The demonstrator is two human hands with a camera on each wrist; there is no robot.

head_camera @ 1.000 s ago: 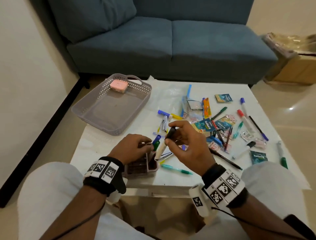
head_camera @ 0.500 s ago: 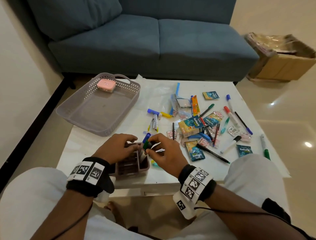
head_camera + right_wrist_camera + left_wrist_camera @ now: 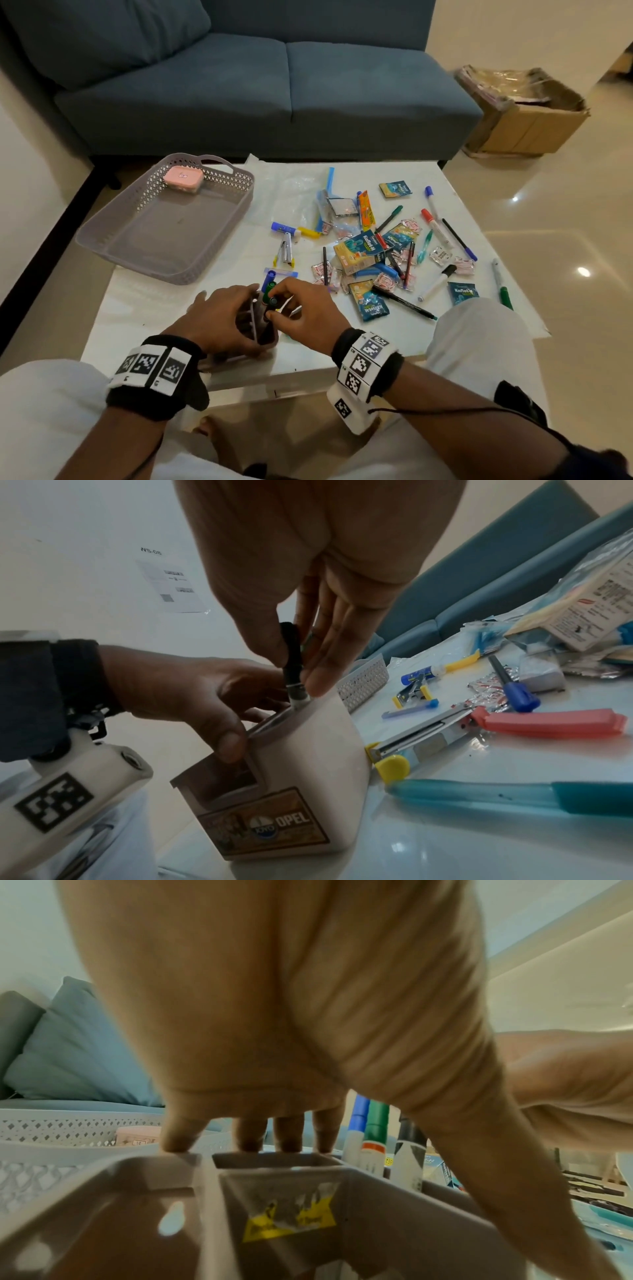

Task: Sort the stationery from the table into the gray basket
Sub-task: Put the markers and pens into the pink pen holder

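The pen holder (image 3: pixel 301 761) stands at the near edge of the white table (image 3: pixel 191 301), and it is the landmark here. From the head view most of it is hidden under the two hands. The left hand (image 3: pixel 219 322) rests on top of it, fingers straight, tips on its far rim and thumb down on its near side. The right hand (image 3: pixel 291 596) pinches a black-capped marker (image 3: pixel 291 653) that stands in the holder's right slot; the marker's lower part is hidden inside. A blue-capped marker (image 3: pixel 358 1118) and a green-capped marker (image 3: pixel 376 1121) stand in the holder too.

The gray basket (image 3: pixel 164 226) sits behind the holder to the left, with only a pink box (image 3: pixel 183 178) in its far corner. Right of the holder and behind it lie loose pens, markers and small packets (image 3: pixel 368 305); the words on most are too small to read. A red stapler (image 3: pixel 534 723) lies just right of the holder. A blue sofa (image 3: pixel 274 85) stands behind the table, and a cardboard box (image 3: pixel 524 120) sits on the shiny floor far to the right.
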